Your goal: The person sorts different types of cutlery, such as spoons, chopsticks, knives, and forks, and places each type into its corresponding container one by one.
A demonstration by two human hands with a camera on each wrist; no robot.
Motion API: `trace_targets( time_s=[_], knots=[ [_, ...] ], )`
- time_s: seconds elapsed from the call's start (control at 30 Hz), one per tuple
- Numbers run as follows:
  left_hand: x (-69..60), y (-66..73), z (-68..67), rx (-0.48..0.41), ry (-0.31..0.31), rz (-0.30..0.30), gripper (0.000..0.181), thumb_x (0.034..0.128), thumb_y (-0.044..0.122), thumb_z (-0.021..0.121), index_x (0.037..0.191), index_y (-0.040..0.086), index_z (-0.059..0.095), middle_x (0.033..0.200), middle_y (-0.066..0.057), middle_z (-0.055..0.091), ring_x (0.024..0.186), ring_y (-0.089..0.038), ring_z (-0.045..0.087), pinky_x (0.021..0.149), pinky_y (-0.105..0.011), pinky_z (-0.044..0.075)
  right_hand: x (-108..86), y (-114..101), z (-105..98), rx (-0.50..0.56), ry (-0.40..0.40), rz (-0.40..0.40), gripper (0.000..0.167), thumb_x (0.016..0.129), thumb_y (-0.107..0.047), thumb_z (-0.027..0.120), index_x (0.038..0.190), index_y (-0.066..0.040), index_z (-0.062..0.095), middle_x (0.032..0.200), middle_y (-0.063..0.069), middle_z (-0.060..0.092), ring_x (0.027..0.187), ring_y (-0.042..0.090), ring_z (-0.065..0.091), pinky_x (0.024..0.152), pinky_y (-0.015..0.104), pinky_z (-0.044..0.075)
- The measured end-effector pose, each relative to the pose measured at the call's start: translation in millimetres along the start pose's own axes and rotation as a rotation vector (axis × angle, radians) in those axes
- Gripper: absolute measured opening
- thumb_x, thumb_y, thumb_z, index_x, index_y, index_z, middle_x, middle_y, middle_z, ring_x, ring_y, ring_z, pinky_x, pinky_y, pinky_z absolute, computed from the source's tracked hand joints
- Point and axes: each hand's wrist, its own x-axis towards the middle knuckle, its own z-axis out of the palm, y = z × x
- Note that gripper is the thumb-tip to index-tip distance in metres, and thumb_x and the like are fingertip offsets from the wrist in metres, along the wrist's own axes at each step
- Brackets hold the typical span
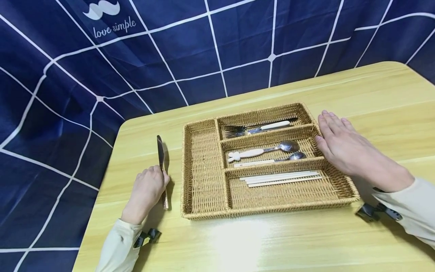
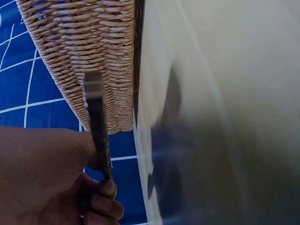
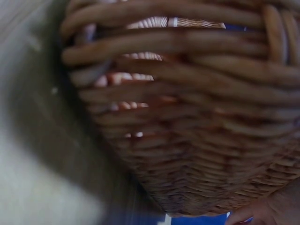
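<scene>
My left hand (image 1: 147, 190) grips a table knife (image 1: 161, 151) around its handle, left of the wicker tray (image 1: 204, 215). Its dark blade points toward the back of the table, and the patterned handle end (image 1: 165, 202) sticks out below the hand. In the left wrist view the knife (image 2: 97, 117) is seen end-on between thumb and fingers, apart from the tray wall (image 2: 101, 51). My right hand (image 1: 346, 145) lies with straight fingers along the tray's right side, thumb at the rim. Most of that hand is out of the right wrist view, behind the woven wall (image 3: 201, 126).
Forks (image 1: 234, 130) with white and dark handles lie in the tray's top compartment, two spoons (image 1: 289, 146) in the middle one, white chopsticks (image 1: 282, 178) in the lower one. A blue gridded curtain (image 1: 190, 49) hangs behind the wooden table (image 1: 272, 241).
</scene>
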Motion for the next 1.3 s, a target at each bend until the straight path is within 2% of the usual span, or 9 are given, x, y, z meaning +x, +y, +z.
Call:
trace_targets(
  time_s=[0.13,0.27,0.83,1.1,1.3],
  knots=[
    [0.7,2.3,-2.0,0.033,0.045,0.009,0.026,0.0932,0.014,0.050,0.072,-0.002,0.047,0.061,-0.013,0.047,0.062,-0.035,0.052,0.059,-0.049,0.046,-1.0,0.9,0.1,-0.004,0.012,-0.007,0.062,0.105,-0.025,0.025,0.146,0.017,0.005,0.152,0.037,0.002,0.141,0.050,0.003,0.116,0.053,-0.005],
    [0.9,3.8,-6.1,0.053,0.062,0.014,0.027,0.0938,0.014,0.051,0.072,-0.002,0.048,0.062,-0.012,0.047,0.062,-0.035,0.052,0.058,-0.047,0.045,-0.6,0.9,0.3,-0.009,0.009,-0.010,0.062,0.105,-0.024,0.025,0.146,0.017,0.005,0.152,0.037,0.001,0.141,0.050,0.002,0.116,0.053,-0.005],
    [4.7,7.9,-21.1,0.069,0.040,0.020,0.026,0.0925,0.013,0.049,0.070,-0.001,0.049,0.062,-0.013,0.050,0.064,-0.035,0.054,0.059,-0.046,0.044,-1.0,0.2,-0.1,-0.008,0.003,-0.002,0.062,0.105,-0.025,0.025,0.147,0.016,0.004,0.153,0.035,-0.001,0.142,0.048,0.001,0.116,0.054,-0.005],
    [5.6,12.1,-27.1,0.076,-0.015,0.017,0.027,0.0943,0.014,0.047,0.072,-0.001,0.049,0.064,-0.011,0.049,0.063,-0.033,0.052,0.062,-0.047,0.047,-1.6,-0.2,-0.1,0.000,0.015,-0.006,0.062,0.105,-0.025,0.026,0.147,0.016,0.004,0.154,0.035,-0.002,0.142,0.048,0.000,0.116,0.053,-0.004],
    [5.9,14.8,-30.7,0.078,0.011,0.034,0.027,0.0928,0.013,0.047,0.070,-0.001,0.048,0.062,-0.011,0.047,0.060,-0.032,0.051,0.060,-0.046,0.047,-1.3,0.1,-0.1,-0.005,0.019,-0.005,0.062,0.105,-0.025,0.026,0.147,0.016,0.004,0.153,0.035,-0.002,0.142,0.049,0.000,0.117,0.054,-0.003]
  ],
)
